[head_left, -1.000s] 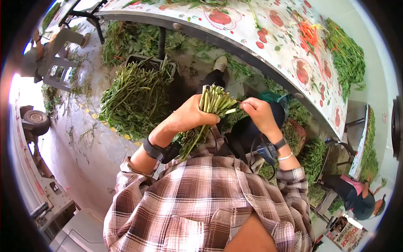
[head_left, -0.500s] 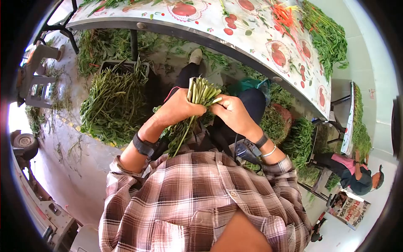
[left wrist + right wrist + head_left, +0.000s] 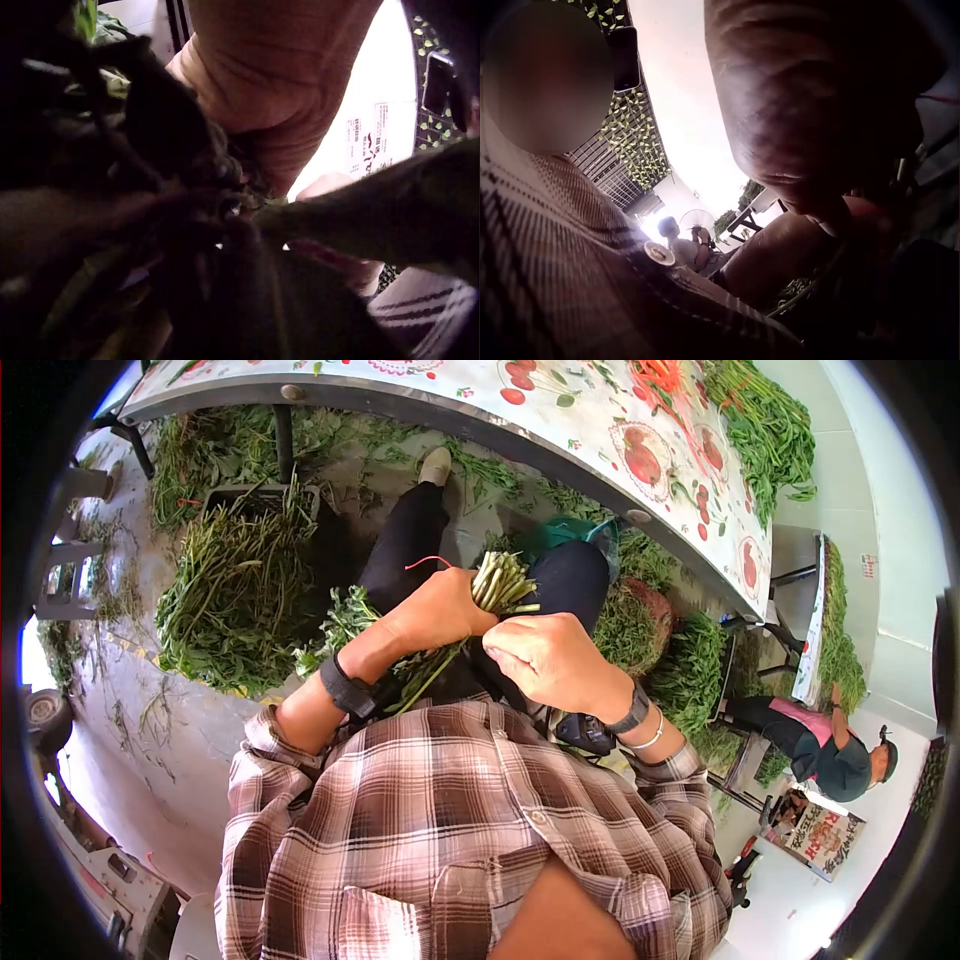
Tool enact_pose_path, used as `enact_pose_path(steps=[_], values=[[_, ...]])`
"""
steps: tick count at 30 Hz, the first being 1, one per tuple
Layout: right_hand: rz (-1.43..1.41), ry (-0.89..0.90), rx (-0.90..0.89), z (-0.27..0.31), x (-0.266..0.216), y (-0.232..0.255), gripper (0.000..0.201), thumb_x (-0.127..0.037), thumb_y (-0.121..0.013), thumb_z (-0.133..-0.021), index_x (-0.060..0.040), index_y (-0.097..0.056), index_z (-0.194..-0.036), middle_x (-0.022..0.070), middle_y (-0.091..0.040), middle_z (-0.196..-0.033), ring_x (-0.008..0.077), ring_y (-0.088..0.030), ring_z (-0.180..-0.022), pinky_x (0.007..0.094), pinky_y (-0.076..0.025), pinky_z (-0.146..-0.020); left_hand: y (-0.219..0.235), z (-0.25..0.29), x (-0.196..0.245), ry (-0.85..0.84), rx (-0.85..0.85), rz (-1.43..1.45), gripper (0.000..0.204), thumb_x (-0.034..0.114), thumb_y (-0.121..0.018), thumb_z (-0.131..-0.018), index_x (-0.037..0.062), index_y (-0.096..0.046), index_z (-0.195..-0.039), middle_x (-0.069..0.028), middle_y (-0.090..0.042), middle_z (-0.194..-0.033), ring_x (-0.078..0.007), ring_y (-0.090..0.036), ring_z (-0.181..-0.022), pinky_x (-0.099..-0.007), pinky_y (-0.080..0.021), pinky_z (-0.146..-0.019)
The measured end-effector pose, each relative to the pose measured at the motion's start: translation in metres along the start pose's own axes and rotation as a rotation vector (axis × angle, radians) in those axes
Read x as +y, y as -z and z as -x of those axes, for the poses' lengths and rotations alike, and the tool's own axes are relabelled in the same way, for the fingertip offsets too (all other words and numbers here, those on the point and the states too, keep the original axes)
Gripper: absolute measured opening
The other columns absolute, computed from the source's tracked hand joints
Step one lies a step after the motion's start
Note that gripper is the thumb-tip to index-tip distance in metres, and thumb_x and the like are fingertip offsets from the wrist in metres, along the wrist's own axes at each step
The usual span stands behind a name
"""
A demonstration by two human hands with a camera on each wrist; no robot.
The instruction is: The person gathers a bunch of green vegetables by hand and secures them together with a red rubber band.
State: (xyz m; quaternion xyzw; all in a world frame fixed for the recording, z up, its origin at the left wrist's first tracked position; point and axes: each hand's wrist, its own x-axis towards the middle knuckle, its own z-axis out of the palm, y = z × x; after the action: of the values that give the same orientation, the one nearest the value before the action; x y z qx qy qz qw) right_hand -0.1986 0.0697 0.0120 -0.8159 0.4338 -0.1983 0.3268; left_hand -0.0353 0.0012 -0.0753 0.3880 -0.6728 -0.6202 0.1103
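In the head view my left hand (image 3: 440, 607) grips a bundle of green stems (image 3: 502, 582), cut ends up, leaves hanging below toward the lap. A thin red tie (image 3: 430, 560) sticks out beyond the left knuckles. Close against the bundle's right side, my right hand (image 3: 560, 660) is curled with thumb and fingertips pinched; the part of the tie there is hidden. Dark leaves (image 3: 360, 217) cover much of the left wrist view, below my left hand (image 3: 262, 67). The right wrist view shows my right hand (image 3: 810, 97) curled beside the stems.
A crate heaped with greens (image 3: 240, 585) stands on the floor at left. The flowered table (image 3: 590, 455) crosses the top, with more greens (image 3: 765, 435) at its right. A basket of greens (image 3: 640, 625) is right of the knees. Someone (image 3: 830, 750) bends at far right.
My right hand, which pinched the red tie at the bundle's right, has come in to the stems and turned knuckles up. The tie now shows left of my left hand. The head view has shifted.
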Motion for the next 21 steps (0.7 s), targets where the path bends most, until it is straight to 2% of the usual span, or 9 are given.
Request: enact_pose_path(steps=[1, 3, 4, 5, 8, 12, 15, 18, 21], values=[[-0.002, -0.005, -0.005, 0.000, -0.001, 0.001, 0.005, -0.008, -0.061, -0.080, -0.0039, -0.061, -0.083, 0.0114, -0.062, -0.077, 0.0309, -0.060, -0.068, 0.0387, -0.049, -0.060, -0.003, 0.001, 0.001, 0.002, -0.003, 0.006, 0.033, 0.017, -0.073, -0.073, -0.0008, -0.064, -0.099, -0.0083, -0.068, -0.080, -0.0064, -0.052, -0.072, -0.0300, -0.048, -0.069], [-0.122, -0.025, -0.020, -0.003, -0.005, 0.006, 0.005, -0.008, -0.060, -0.080, -0.0035, -0.059, -0.080, 0.0113, -0.061, -0.076, 0.0313, -0.060, -0.068, 0.0388, -0.048, -0.060, -0.004, 0.004, 0.007, -0.033, -0.018, 0.048, 0.044, 0.028, -0.073, -0.067, -0.0070, -0.063, -0.092, -0.0250, -0.066, -0.082, -0.0346, -0.067, -0.079, -0.0378, -0.050, -0.072], [-0.126, -0.028, -0.025, -0.005, -0.005, 0.006, 0.005, -0.008, -0.060, -0.080, -0.0035, -0.059, -0.080, 0.0113, -0.061, -0.076, 0.0313, -0.060, -0.068, 0.0388, -0.048, -0.060, -0.006, 0.005, 0.009, -0.069, -0.067, -0.007, 0.038, 0.027, -0.072, -0.071, -0.0041, -0.063, -0.090, -0.0231, -0.066, -0.082, -0.0358, -0.065, -0.081, -0.0393, -0.049, -0.072], [-0.094, 0.006, -0.028, -0.008, -0.006, 0.005, 0.005, -0.008, -0.060, -0.080, -0.0036, -0.058, -0.079, 0.0112, -0.060, -0.074, 0.0317, -0.059, -0.067, 0.0390, -0.048, -0.059, -0.010, 0.006, 0.005, -0.064, -0.070, -0.002, 0.038, 0.027, -0.072, -0.071, -0.0041, -0.063, -0.090, -0.0231, -0.066, -0.082, -0.0358, -0.065, -0.081, -0.0393, -0.049, -0.072], [-0.046, 0.040, -0.032, -0.010, 0.000, 0.001, 0.005, -0.008, -0.060, -0.078, -0.0038, -0.057, -0.077, 0.0114, -0.059, -0.072, 0.0324, -0.058, -0.066, 0.0394, -0.047, -0.059, -0.029, 0.005, -0.011, -0.505, -0.084, -0.076, 0.020, 0.019, -0.066, -0.076, 0.0010, -0.063, -0.084, -0.0184, -0.065, -0.080, -0.0379, -0.063, -0.082, -0.0417, -0.049, -0.071], [-0.048, 0.035, -0.020, -0.010, 0.002, 0.002, 0.006, -0.007, -0.059, -0.077, -0.0034, -0.056, -0.075, 0.0126, -0.057, -0.071, 0.0339, -0.057, -0.065, 0.0410, -0.046, -0.058, -0.031, 0.009, -0.002, -0.325, -0.207, -0.253, 0.018, 0.009, -0.067, -0.072, 0.0021, -0.062, -0.088, -0.0151, -0.065, -0.084, -0.0322, -0.063, -0.082, -0.0377, -0.049, -0.073], [-0.045, 0.002, -0.030, -0.012, 0.011, 0.003, 0.008, -0.010, -0.059, -0.080, -0.0021, -0.058, -0.077, 0.0137, -0.059, -0.073, 0.0348, -0.057, -0.066, 0.0412, -0.046, -0.057, -0.050, 0.006, -0.008, -0.474, -0.172, -0.187, 0.014, 0.010, -0.065, -0.074, 0.0021, -0.062, -0.085, -0.0147, -0.064, -0.082, -0.0303, -0.063, -0.081, -0.0378, -0.050, -0.071], [-0.204, -0.169, -0.099, -0.012, 0.015, 0.008, 0.009, -0.006, -0.060, -0.084, 0.0016, -0.063, -0.086, 0.0121, -0.062, -0.073, 0.0232, -0.061, -0.066, 0.0310, -0.048, -0.062, -0.052, 0.007, -0.009, -0.355, -0.218, -0.134, 0.012, 0.010, -0.064, -0.075, 0.0021, -0.062, -0.084, -0.0143, -0.064, -0.082, -0.0295, -0.063, -0.080, -0.0382, -0.050, -0.069], [-0.194, -0.216, -0.125, -0.014, 0.016, 0.013, 0.008, -0.006, -0.060, -0.084, 0.0023, -0.063, -0.084, 0.0116, -0.061, -0.072, 0.0226, -0.059, -0.064, 0.0305, -0.048, -0.061, -0.048, 0.017, 0.001, -0.278, -0.255, -0.209, 0.019, 0.014, -0.066, -0.073, 0.0014, -0.062, -0.087, -0.0162, -0.065, -0.082, -0.0312, -0.063, -0.078, -0.0389, -0.050, -0.069]])
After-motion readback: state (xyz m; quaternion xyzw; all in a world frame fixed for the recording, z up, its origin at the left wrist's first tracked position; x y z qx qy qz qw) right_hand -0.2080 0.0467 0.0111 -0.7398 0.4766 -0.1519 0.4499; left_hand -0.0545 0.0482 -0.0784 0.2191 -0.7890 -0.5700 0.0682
